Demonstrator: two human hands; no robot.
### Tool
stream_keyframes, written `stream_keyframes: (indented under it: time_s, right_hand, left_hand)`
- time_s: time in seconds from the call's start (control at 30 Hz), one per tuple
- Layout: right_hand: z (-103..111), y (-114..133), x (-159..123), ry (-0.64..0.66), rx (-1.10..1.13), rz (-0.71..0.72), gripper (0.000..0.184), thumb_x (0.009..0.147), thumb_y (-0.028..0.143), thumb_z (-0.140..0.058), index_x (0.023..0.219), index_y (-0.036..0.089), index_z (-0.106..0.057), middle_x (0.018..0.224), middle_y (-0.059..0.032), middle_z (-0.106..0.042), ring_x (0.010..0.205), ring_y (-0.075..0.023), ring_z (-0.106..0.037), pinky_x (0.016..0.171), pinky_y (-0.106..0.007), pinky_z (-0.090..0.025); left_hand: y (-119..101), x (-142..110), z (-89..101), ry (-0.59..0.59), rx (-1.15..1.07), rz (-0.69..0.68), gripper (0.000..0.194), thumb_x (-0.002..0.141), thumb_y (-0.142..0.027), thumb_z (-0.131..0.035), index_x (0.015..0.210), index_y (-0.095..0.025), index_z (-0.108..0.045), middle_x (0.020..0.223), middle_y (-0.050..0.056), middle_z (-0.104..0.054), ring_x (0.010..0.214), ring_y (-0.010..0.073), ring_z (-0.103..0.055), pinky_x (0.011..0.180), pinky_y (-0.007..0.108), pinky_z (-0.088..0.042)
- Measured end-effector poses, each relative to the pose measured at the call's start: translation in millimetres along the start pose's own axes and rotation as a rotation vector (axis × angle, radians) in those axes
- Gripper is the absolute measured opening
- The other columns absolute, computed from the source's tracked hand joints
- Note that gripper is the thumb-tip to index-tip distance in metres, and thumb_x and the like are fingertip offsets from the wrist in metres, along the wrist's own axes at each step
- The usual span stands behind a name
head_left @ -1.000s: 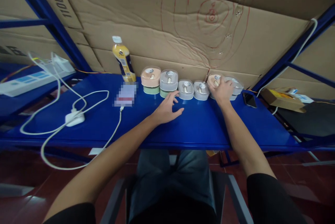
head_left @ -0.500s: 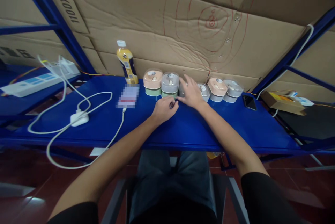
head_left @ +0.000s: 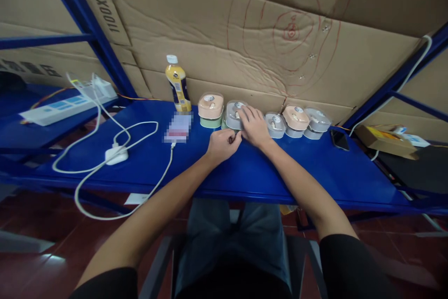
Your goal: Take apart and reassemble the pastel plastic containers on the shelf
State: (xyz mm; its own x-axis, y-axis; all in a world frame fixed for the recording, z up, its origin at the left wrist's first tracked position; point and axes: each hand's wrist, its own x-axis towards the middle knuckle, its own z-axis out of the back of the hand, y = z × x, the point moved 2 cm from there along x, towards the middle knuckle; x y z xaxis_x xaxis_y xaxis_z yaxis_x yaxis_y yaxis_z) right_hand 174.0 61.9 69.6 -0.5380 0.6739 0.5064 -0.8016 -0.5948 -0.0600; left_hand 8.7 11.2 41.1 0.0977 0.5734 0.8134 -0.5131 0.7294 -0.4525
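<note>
My right hand (head_left: 255,126) rests over the right side and top of a grey lidded box (head_left: 233,117), its fingers curled onto the clear lid. This box overlaps a pale green box (head_left: 224,124), which shows only at the lower left. Just in front of them, my left hand (head_left: 224,145) is closed in a fist; whatever it may hold is hidden. Left of the grey box, a peach box with a clear lid (head_left: 210,105) sits on a green box (head_left: 210,123). To the right stand a low grey box (head_left: 275,126), a peach-topped stack (head_left: 295,117) and a grey stack (head_left: 318,119).
On the blue table (head_left: 252,173) stand a yellow drink bottle (head_left: 179,85) and a blurred flat object (head_left: 179,126) with a cable. A white charger (head_left: 116,154) lies left, a phone (head_left: 339,140) right. Cardboard (head_left: 196,33) closes off the back.
My right hand's fingers have come onto the grey box's lid. That box has shifted slightly right and toward me against the peach one. The view has turned a little left.
</note>
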Motion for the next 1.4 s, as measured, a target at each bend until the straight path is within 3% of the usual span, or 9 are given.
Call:
stream_keyframes:
  time_s: [0.1,0.23,0.37,0.53,0.77,1.0,1.23,1.3,1.4]
  right_hand:
    - [13,-18,-11,-0.163,0.156,-0.055,0.071,0.096,0.025,-0.065,0.164,0.013,-0.05,0.168,-0.0231,-0.054,0.157,-0.0432,-0.048,0.133,-0.065,-0.037]
    - [38,-44,-29,-0.359,0.543,-0.187,0.076,0.098,0.052,-0.07,0.164,0.023,-0.046,0.162,-0.0178,-0.06,0.154,-0.0407,-0.052,0.132,-0.064,-0.042]
    - [54,-49,-58,-0.248,0.917,-0.252,0.085,0.086,0.074,-0.082,0.154,0.031,-0.056,0.156,-0.0135,-0.066,0.149,-0.0403,-0.059,0.128,-0.061,-0.047]
    - [53,-38,-85,0.069,1.122,-0.194,0.082,0.08,0.065,-0.092,0.148,0.03,-0.064,0.152,-0.0117,-0.07,0.144,-0.0374,-0.064,0.126,-0.059,-0.05]
    - [50,-44,-92,0.303,1.055,-0.074,0.106,0.066,0.058,-0.104,0.158,0.033,-0.06,0.162,-0.0107,-0.063,0.151,-0.0372,-0.059,0.13,-0.061,-0.045]
    - [45,-20,-94,0.205,0.632,-0.069,0.097,0.075,0.067,-0.095,0.155,0.024,-0.062,0.151,-0.0173,-0.068,0.138,-0.0408,-0.067,0.12,-0.062,-0.053]
    - [56,-43,-99,0.161,0.666,-0.088,0.075,0.088,0.066,-0.082,0.15,0.026,-0.065,0.139,-0.0133,-0.076,0.12,-0.0357,-0.074,0.108,-0.058,-0.06]
    - [60,-58,-103,0.14,0.683,-0.16,0.071,0.093,0.069,-0.077,0.148,0.027,-0.066,0.133,-0.012,-0.078,0.114,-0.0347,-0.075,0.104,-0.058,-0.062]
    - [61,-76,-110,0.111,0.685,-0.275,0.067,0.095,0.073,-0.072,0.145,0.028,-0.066,0.126,-0.0096,-0.08,0.113,-0.0347,-0.075,0.104,-0.059,-0.062]
  left_hand:
    - [2,1,3.7,-0.022,-0.081,0.11,0.053,0.096,-0.041,-0.065,0.054,-0.023,-0.039,0.048,-0.004,-0.042,0.048,0.0114,-0.042,0.055,0.028,-0.035]
    - [14,4,0.1,0.098,-0.515,0.531,0.054,0.096,-0.068,-0.068,0.071,-0.021,-0.058,0.055,-0.002,-0.057,0.045,0.0134,-0.055,0.047,0.027,-0.04]
    - [16,7,-6.9,0.278,-1.027,0.738,0.072,0.088,-0.086,-0.071,0.113,-0.019,-0.064,0.092,0.011,-0.08,0.075,0.0266,-0.082,0.062,0.034,-0.063]
    - [10,-1,-8.1,0.558,-1.172,0.691,0.083,0.078,-0.061,-0.097,0.138,-0.015,-0.064,0.117,0.02,-0.082,0.103,0.0367,-0.084,0.091,0.048,-0.067]
    - [15,-6,-4.7,0.57,-0.687,0.47,0.095,0.068,-0.046,-0.103,0.148,-0.02,-0.058,0.132,0.014,-0.077,0.126,0.0371,-0.074,0.109,0.057,-0.06]
    - [9,-15,-12.5,0.625,-0.447,0.294,0.115,0.061,-0.046,-0.104,0.158,-0.021,-0.048,0.147,0.018,-0.069,0.136,0.0426,-0.068,0.118,0.062,-0.052]
    - [5,-16,-11.8,0.674,-0.365,0.2,0.125,0.062,-0.052,-0.104,0.167,-0.024,-0.043,0.155,0.02,-0.063,0.142,0.0452,-0.062,0.122,0.066,-0.049]
    - [4,-17,-10.0,0.703,-0.309,0.138,0.111,0.07,-0.051,-0.1,0.165,-0.025,-0.05,0.154,0.018,-0.062,0.144,0.0437,-0.061,0.125,0.065,-0.047]
    - [0,-18,-7.4,0.743,-0.268,0.014,0.063,0.086,-0.046,-0.089,0.145,-0.029,-0.073,0.15,0.014,-0.062,0.145,0.0386,-0.06,0.128,0.059,-0.046]
